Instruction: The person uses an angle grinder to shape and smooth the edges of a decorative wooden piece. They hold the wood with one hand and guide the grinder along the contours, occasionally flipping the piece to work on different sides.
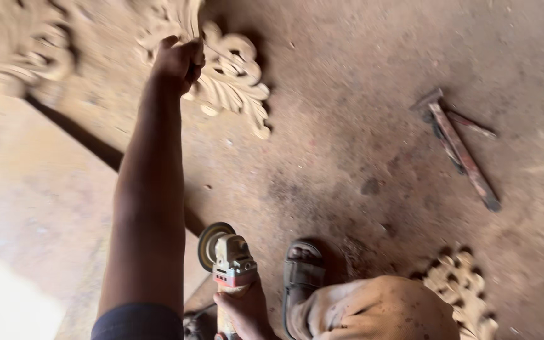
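Note:
My left hand reaches far forward and grips the edge of a pale carved wooden ornament with leaf scrolls that lies on the dusty floor. My right hand is low at the bottom of the view and holds an angle grinder by its body; the disc points up and away from me, off the wood. My sandalled foot and bent knee sit just right of the grinder.
A flat wooden board fills the left side, with another blurred carved piece at the top left. A hammer with a rusty handle lies on the floor at the right. A small carved piece rests at the bottom right.

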